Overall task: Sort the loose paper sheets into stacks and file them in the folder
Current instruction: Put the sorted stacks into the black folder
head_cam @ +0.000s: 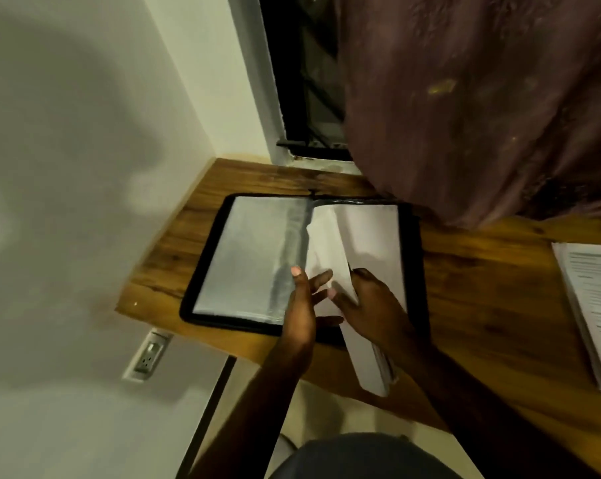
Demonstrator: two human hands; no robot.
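A black-edged folder [202,257] lies open on the wooden desk [482,305], its left side showing clear plastic sleeves. A thick stack of white sheets [368,361] leans on the folder's right half, its lower end hanging past the desk's front edge. My right hand [371,305] grips this stack from the right, thumb on the top sheet. My left hand [302,305] is at the folder's middle, fingers straight and spread, touching the lifted sheet and the sleeve edge. The picture is blurred by motion.
A second stack of printed sheets [596,305] lies at the desk's right edge. A brown curtain [482,98] hangs over the desk's back right. A white wall with a socket [147,357] stands close on the left. A dark window [312,81] is behind.
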